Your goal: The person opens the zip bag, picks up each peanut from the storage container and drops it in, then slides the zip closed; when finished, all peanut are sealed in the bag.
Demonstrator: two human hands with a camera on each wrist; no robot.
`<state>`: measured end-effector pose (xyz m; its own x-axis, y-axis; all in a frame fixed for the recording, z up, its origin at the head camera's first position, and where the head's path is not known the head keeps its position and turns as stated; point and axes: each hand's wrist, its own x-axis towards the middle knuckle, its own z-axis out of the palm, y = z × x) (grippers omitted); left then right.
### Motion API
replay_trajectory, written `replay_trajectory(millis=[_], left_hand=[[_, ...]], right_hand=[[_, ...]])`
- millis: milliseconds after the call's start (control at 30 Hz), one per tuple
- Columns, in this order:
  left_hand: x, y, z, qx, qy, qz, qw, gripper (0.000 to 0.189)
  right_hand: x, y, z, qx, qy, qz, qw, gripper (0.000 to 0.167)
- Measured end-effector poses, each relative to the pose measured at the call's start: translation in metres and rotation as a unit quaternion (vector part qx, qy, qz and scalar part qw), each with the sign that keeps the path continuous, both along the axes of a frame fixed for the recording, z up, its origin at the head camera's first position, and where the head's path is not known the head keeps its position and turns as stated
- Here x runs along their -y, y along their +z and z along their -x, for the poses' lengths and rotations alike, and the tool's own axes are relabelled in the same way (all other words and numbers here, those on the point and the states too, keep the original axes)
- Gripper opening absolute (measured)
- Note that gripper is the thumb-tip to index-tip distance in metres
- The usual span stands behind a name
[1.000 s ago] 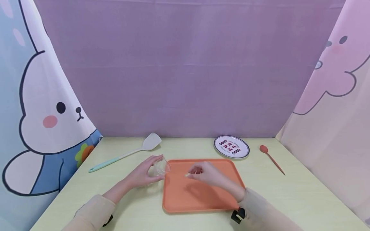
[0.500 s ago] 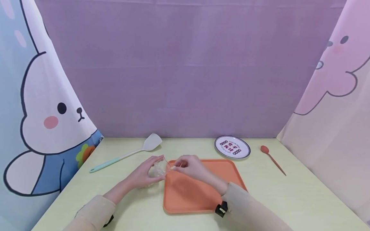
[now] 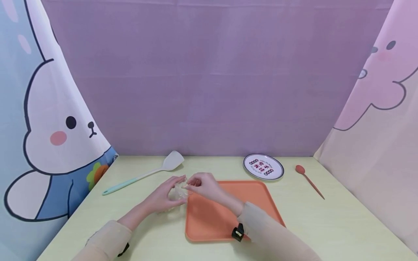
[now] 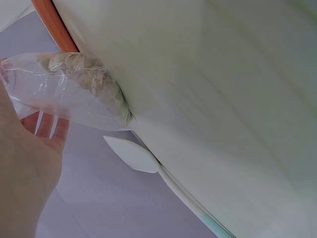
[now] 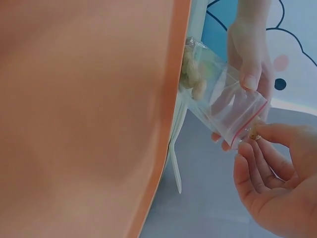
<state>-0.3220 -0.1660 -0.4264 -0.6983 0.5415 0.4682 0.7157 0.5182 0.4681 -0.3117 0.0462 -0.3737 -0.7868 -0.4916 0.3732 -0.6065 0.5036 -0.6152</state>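
Note:
My left hand point(image 3: 163, 197) grips a clear zip bag point(image 5: 223, 109) between thumb and fingers, left of the orange tray point(image 3: 228, 217). A red line runs along the bag's mouth, which faces right. Several tan, lumpy pieces point(image 4: 91, 74) lie gathered in the bag's lower end. Right at that mouth, my right hand point(image 3: 206, 186) pinches a small yellowish-brown piece point(image 5: 254, 134) between thumb and fingertips. Most of this piece is covered by the fingers, and its kind does not show.
A white spatula point(image 3: 172, 161) with a mint handle lies behind the left hand. At the back right stands an oval white plate point(image 3: 263, 166) with red lettering. Farther right is a red spoon point(image 3: 300, 169). A purple curtain point(image 3: 209, 79) closes off the table's far side.
My right hand has moved left from over the tray to the mouth of the bag, still pinching the small piece. The left hand has held the bag in nearly the same place.

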Motion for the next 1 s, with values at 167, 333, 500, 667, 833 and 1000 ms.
replay_trajectory(millis=[167, 333, 500, 667, 833, 1000], left_hand=[[0.000, 0.000, 0.000, -0.006, 0.000, -0.002, 1.0000, 0.076], [0.000, 0.000, 0.000, -0.011, -0.003, -0.004, 0.9999, 0.076], [0.000, -0.001, 0.000, -0.014, 0.000, -0.001, 0.9999, 0.076], [0.000, 0.000, 0.000, -0.013, 0.004, -0.002, 0.9999, 0.076], [0.000, 0.001, 0.000, -0.012, 0.005, -0.008, 0.9999, 0.075], [-0.001, 0.002, -0.001, -0.006, 0.002, -0.018, 0.9998, 0.076]], right_hand=[[0.005, 0.000, 0.002, -0.010, -0.011, -0.002, 0.9999, 0.014], [0.007, -0.002, 0.003, -0.011, -0.013, 0.004, 0.9998, 0.013], [0.007, -0.004, 0.004, -0.008, -0.007, 0.008, 0.9999, 0.015], [0.006, -0.003, 0.003, 0.007, -0.017, 0.008, 0.9998, 0.013], [0.002, -0.001, 0.002, 0.005, -0.013, 0.021, 0.9997, 0.013], [-0.005, 0.000, 0.004, -0.010, -0.005, 0.027, 0.9996, 0.013]])
